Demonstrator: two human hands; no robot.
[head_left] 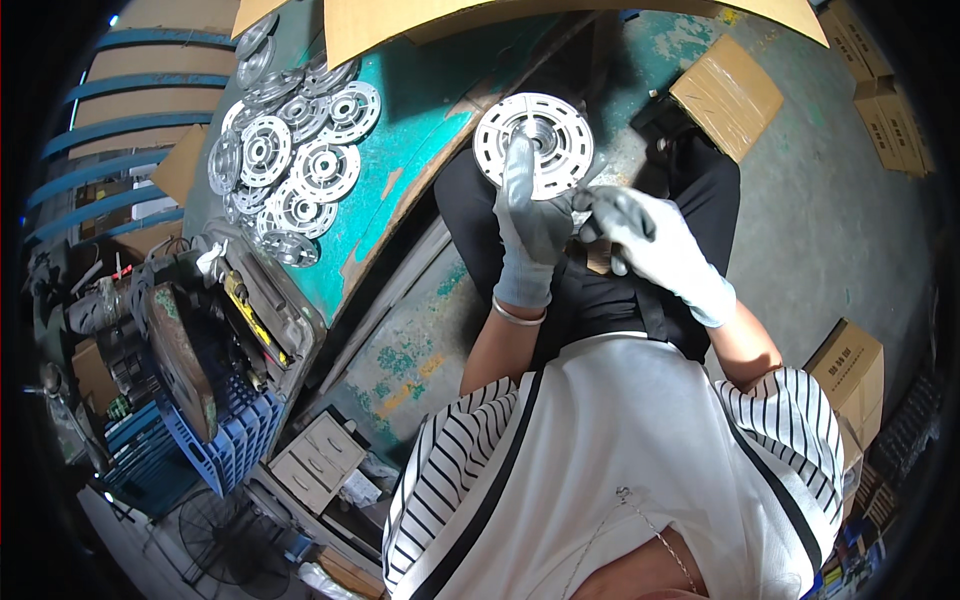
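Note:
My gloved left hand [530,235] grips a round silver metal disc [567,128] by its near side, above my lap. A ring of slots runs near the disc's rim, and a raised hub stands at its centre. The left thumb lies across the face toward the hub; the other fingers are hidden behind. Just right of the disc's near edge, my gloved right hand [645,235] is closed, its grey-coated fingers curled in. Whatever it pinches, if anything, cannot be made out. On the green table [395,135] to the left lies a heap of similar metal discs [325,172].
An open cardboard box [590,12] hangs over the far edge. A taped carton [727,95] is at the far right, with more cartons [850,370] on the floor at right. At left are a tool-laden machine [250,290], a blue crate [225,435] and small drawers [318,462].

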